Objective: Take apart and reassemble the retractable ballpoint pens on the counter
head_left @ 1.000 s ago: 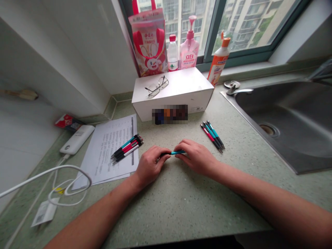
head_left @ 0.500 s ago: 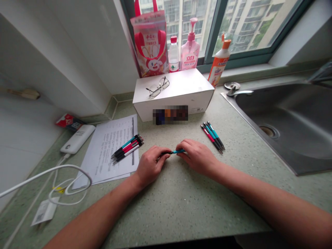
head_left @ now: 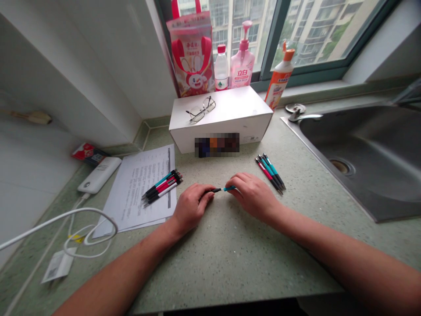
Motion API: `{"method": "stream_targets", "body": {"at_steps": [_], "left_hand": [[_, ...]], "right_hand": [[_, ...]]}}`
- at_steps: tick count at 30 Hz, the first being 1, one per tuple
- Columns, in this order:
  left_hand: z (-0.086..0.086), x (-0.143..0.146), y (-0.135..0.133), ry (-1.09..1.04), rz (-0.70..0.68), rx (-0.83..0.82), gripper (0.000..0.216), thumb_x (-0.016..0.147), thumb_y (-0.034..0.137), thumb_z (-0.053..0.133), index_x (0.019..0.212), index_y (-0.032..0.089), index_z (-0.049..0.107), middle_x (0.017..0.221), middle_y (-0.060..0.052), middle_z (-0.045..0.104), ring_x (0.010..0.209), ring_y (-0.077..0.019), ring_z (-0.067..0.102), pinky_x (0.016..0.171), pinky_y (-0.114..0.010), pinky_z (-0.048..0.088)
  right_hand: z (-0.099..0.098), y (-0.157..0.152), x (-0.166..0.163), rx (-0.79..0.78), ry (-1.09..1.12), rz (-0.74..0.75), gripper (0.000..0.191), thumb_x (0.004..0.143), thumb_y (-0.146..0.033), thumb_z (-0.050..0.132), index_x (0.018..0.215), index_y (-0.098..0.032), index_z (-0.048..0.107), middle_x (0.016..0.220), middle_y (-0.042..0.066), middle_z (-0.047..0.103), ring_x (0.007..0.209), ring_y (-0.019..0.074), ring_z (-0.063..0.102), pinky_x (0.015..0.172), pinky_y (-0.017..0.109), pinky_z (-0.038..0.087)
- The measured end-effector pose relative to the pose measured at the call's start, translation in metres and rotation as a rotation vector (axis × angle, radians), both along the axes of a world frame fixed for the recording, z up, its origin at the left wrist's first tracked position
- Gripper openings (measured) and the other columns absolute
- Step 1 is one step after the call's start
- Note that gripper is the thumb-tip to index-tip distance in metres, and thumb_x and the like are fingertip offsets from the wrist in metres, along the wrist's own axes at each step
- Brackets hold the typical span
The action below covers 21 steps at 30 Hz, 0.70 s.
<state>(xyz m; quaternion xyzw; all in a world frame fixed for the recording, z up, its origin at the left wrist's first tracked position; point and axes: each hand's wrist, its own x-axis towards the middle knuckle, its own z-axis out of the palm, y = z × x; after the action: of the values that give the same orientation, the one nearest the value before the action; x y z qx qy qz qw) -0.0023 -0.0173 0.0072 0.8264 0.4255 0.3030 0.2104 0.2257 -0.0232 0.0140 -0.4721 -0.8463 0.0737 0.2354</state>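
Note:
My left hand (head_left: 191, 205) pinches the black grip section (head_left: 215, 190) of a pen above the speckled countertop. The pen's teal barrel (head_left: 229, 188) is held in the curled fingers of my right hand (head_left: 252, 194). A thin pale piece shows between the black section and the barrel; whether they still touch inside I cannot tell. To the left, several pens (head_left: 163, 188) in teal, red and white lie bunched on printed sheets (head_left: 131, 193). Right of my right hand, a small group of red and teal pens (head_left: 270, 173) rests on the counter.
Behind my hands stands a white box (head_left: 223, 112) with eyeglasses (head_left: 201, 109) on top. A steel sink (head_left: 362, 162) is at right. A power bank (head_left: 99, 175) and a white cable (head_left: 98, 211) lie at left. Bottles and a bag (head_left: 194, 52) stand by the window.
The teal barrel and the black grip section have come apart slightly, baring a pale piece between them. My right hand has shifted a little right and away from me.

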Motion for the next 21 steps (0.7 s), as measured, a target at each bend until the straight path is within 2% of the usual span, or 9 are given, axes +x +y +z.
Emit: {"method": "stream_targets", "body": {"at_steps": [5, 12, 18, 21], "left_hand": [[0.001, 0.0, 0.001, -0.032, 0.074, -0.012, 0.014, 0.097, 0.021, 0.058, 0.105, 0.02, 0.069, 0.094, -0.005, 0.073, 0.088, -0.0213, 0.066, 0.081, -0.036, 0.052], [0.003, -0.002, 0.006, -0.033, 0.216, 0.065, 0.01, 0.095, 0.019, 0.058, 0.098, 0.019, 0.067, 0.096, -0.006, 0.068, 0.092, -0.0225, 0.061, 0.082, -0.037, 0.05], [-0.001, -0.004, 0.009, 0.013, 0.256, 0.083, 0.009, 0.094, 0.017, 0.058, 0.098, 0.018, 0.066, 0.094, -0.006, 0.067, 0.091, -0.0232, 0.061, 0.083, -0.038, 0.048], [-0.001, -0.003, 0.008, 0.063, 0.27, 0.089, 0.008, 0.093, 0.016, 0.059, 0.097, 0.018, 0.066, 0.094, -0.006, 0.067, 0.091, -0.0237, 0.06, 0.084, -0.039, 0.048]], "right_hand": [[0.003, 0.004, 0.007, 0.021, -0.05, -0.049, 0.016, 0.1, -0.023, 0.053, 0.101, -0.019, 0.068, 0.096, 0.009, 0.07, 0.09, 0.0235, 0.061, 0.08, 0.037, 0.043], [0.002, 0.009, 0.012, 0.064, -0.104, -0.127, 0.024, 0.101, -0.022, 0.048, 0.11, -0.022, 0.07, 0.101, 0.009, 0.069, 0.096, 0.0267, 0.059, 0.085, 0.042, 0.042], [0.008, 0.008, 0.015, 0.183, -0.15, -0.179, 0.029, 0.097, -0.011, 0.047, 0.108, -0.02, 0.072, 0.103, 0.009, 0.07, 0.097, 0.0262, 0.059, 0.103, 0.047, 0.039], [0.011, 0.009, 0.017, 0.258, -0.204, -0.135, 0.026, 0.096, -0.011, 0.05, 0.104, -0.021, 0.073, 0.1, 0.007, 0.07, 0.095, 0.0242, 0.059, 0.107, 0.045, 0.037]]}}
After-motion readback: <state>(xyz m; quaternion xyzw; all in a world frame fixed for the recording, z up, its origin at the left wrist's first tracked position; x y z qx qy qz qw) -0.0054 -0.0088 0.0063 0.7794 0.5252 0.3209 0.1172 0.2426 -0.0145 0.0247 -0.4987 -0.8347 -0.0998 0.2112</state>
